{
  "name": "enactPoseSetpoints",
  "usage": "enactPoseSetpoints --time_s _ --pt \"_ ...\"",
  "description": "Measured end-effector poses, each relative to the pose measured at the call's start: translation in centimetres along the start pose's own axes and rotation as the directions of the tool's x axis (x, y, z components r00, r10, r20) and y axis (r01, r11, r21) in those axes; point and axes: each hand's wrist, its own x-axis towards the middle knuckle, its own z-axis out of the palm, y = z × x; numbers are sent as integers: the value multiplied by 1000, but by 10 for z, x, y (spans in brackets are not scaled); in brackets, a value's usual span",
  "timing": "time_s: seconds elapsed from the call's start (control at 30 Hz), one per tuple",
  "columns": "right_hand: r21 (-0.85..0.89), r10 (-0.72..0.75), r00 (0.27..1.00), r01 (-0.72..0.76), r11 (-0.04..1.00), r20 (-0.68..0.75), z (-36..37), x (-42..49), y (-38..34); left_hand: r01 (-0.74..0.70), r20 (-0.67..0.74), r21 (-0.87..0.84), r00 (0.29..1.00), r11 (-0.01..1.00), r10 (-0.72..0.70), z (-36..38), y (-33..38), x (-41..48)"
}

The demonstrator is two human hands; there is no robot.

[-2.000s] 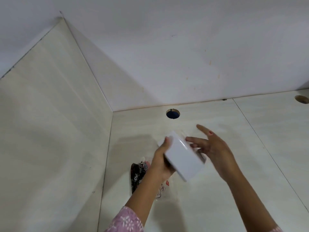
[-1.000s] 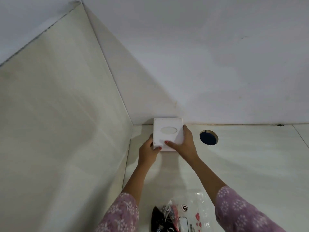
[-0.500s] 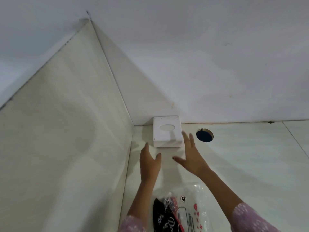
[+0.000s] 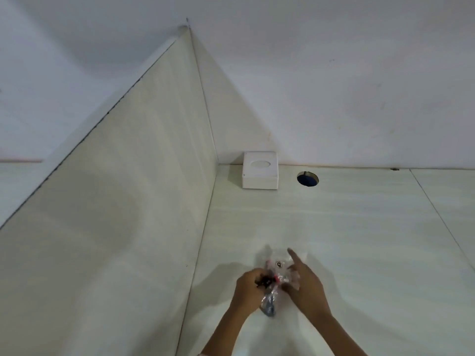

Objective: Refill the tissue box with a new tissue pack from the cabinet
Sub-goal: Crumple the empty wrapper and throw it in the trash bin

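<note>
The left hand (image 4: 248, 287) is curled into a loose fist around one end of a crumpled plastic wrapper (image 4: 276, 281), its fingers closed on the dark, bunched part of the film. The right hand (image 4: 305, 286) holds the other side of the same wrapper: most of its fingers press into the thin clear plastic, while the forefinger sticks out straight, pointing away from the body. The wrapper is glossy and see-through, wrinkled into folds, with black and red print and a small round mark on a white patch; a twisted bluish tail of it hangs down between the two wrists. The picture is somewhat blurred here, so the print cannot be read, and whether any tissues remain inside the film cannot be told.

Both hands are low over the bench (image 4: 334, 227), a smooth, pale cream surface with a faint streaked grain and a thin straight seam running across its right part. Bare forearms reach in from the bottom edge.

Well beyond the hands, at the back of the bench, the tissue box (image 4: 260, 170) stands flat against the wall (image 4: 334, 86). It is a squat white box of hard, matte material with rounded corners and an oval opening in its top. Just to its right, apart from it, a round hole (image 4: 307, 179) is cut through the bench, dark blue inside. A tall side panel (image 4: 115, 201) of the same pale grained board rises on the left and meets the plain white wall in a corner near the box.
</note>
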Motion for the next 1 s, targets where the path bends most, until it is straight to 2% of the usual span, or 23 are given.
enactPoseSetpoints --time_s 0.07,0.1,0.13,0.2,0.23,0.27,0.33,0.43,0.57,0.6,0.63,0.7,0.73,0.77,0.83,0.9,0.93,1.0 --pt "349 68 997 -47 936 -49 -5 -14 -14 29 37 -391 999 920 -16 0 13 -18" --pt "487 72 996 -38 873 -50 -8 -24 -21 35 70 -507 998 861 1 0 18 -28" --pt "609 66 997 -32 792 -33 -11 -35 -26 21 109 -542 993 840 45 -1 22 -39" --pt "822 43 999 -38 568 16 -16 -58 -32 -57 148 -539 976 840 161 -1 28 -60" --pt "882 26 1000 -22 471 12 -19 -73 -34 -130 107 -499 972 857 210 0 27 -70" --pt "901 36 999 -3 433 -14 -20 -89 -35 -216 41 -432 965 876 258 2 24 -83" --pt "885 56 997 18 465 -50 -18 -116 -31 -300 -104 -376 954 877 282 8 15 -107" --pt "860 50 990 87 503 -130 -12 -171 -34 -370 -162 -379 929 848 333 27 -5 -151" --pt "893 -67 993 121 434 -102 7 -248 -42 -538 -401 -213 809 816 429 40 -27 -202" --pt "870 -68 990 144 472 -128 13 -262 -42 -567 -419 -174 782 805 461 43 -30 -213" --pt "850 -48 985 165 500 -163 19 -273 -40 -590 -403 -132 766 796 501 47 -34 -223" --pt "867 25 967 218 448 -255 21 -288 -28 -620 -298 -50 757 783 581 58 -39 -245" --pt "869 70 952 240 434 -297 17 -294 -20 -615 -227 -60 775 786 589 66 -43 -251" --pt "878 119 942 242 413 -315 11 -297 -10 -590 -130 -106 806 800 577 72 -45 -258" --pt "919 206 943 178 351 -261 2 -302 18 -460 110 -223 864 860 491 82 -50 -269" --pt "904 279 927 123 409 -252 -4 -304 48 -318 303 -217 877 923 373 93 -59 -272" --pt "887 344 898 97 451 -273 -5 -304 69 -290 334 -174 882 941 333 100 -65 -271" --pt "895 486 827 45 444 -282 -3 -303 106 -289 297 -77 907 954 299 113 -79 -258"
